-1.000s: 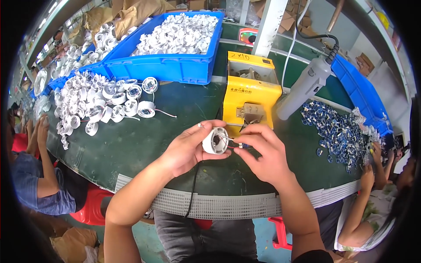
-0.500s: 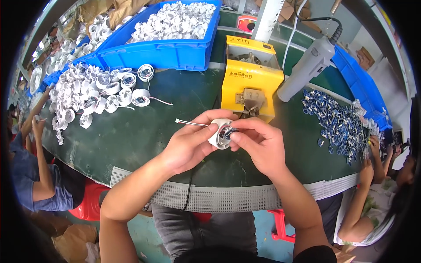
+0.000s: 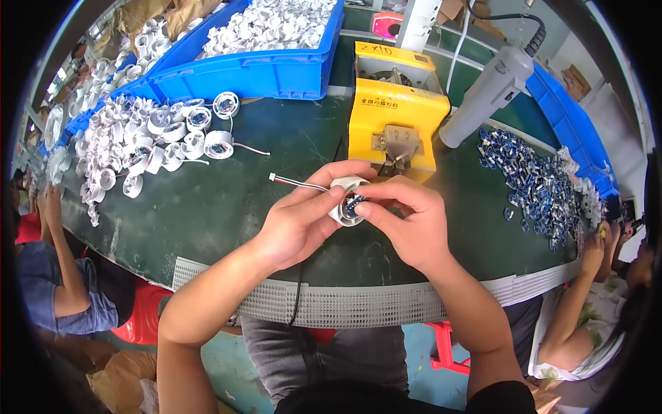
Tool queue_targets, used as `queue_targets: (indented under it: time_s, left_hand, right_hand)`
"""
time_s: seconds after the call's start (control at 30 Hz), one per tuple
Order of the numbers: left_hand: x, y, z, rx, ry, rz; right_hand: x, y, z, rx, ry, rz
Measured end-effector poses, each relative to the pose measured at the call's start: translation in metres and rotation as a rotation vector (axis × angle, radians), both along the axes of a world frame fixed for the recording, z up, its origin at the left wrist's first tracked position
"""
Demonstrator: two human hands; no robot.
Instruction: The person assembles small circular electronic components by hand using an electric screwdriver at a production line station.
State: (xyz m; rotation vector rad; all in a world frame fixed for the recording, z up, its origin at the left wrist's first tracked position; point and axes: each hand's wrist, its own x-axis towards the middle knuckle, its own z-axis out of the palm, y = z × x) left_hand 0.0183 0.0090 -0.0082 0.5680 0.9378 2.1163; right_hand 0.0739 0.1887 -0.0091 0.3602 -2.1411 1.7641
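My left hand point(image 3: 298, 219) is closed around a round white plastic housing point(image 3: 343, 219), its open side tilted toward me. A thin cable point(image 3: 296, 182) with a small white plug runs out past my left thumb. Between thumb and forefinger, my right hand point(image 3: 405, 219) pinches a small dark blue circuit board point(image 3: 354, 205) at the housing's opening. The board sits partly inside the ring; its far edge is covered by my fingers. Just beyond my hands stands a yellow machine point(image 3: 394, 114) with a metal part on its front.
White housings point(image 3: 114, 148) are heaped at the left, some with boards and wires. Behind them a blue bin point(image 3: 276, 77) holds white parts. A pile of blue circuit boards point(image 3: 527, 183) lies at the right, near a grey electric screwdriver point(image 3: 487, 96). Co-workers sit at both sides.
The blue board has tilted and moved deeper into the housing, under my right fingertips. The cable end has shifted slightly up and left. My head view has shifted a little.
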Motion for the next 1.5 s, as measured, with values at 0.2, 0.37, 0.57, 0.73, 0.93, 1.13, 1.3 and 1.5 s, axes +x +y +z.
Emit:
queue_targets:
  time_s: [0.2,0.37,0.57,0.73,0.93,1.13,1.3,1.5]
  left_hand:
    - [0.007,0.004,-0.007,0.066,0.085,0.011]
    - [0.008,0.002,-0.010,0.005,0.233,0.017]
    - [0.001,0.003,-0.009,-0.357,0.359,0.193]
    - [-0.005,-0.001,-0.010,-0.361,0.297,0.136]
    - [-0.003,0.002,-0.013,-0.404,0.265,0.034]
    - [-0.004,0.004,-0.023,-0.427,0.204,-0.016]
    - [-0.003,0.004,-0.024,-0.438,0.170,-0.014]
    - [-0.003,0.004,-0.022,-0.420,0.149,-0.015]
  right_hand:
    - [0.003,-0.011,-0.005,0.103,0.199,-0.173]
    - [0.001,-0.010,-0.002,-0.426,-0.165,0.089]
    - [-0.005,-0.006,-0.011,-0.264,-0.171,0.042]
    - [-0.004,0.000,0.005,0.329,0.254,-0.376]
    - [-0.036,0.056,0.032,0.107,0.236,-0.708]
    - [-0.047,0.061,0.045,-0.047,0.274,-0.632]
    - [-0.051,0.024,0.075,-0.396,0.319,-0.354]
    - [-0.069,0.001,0.065,-0.380,0.369,-0.415]
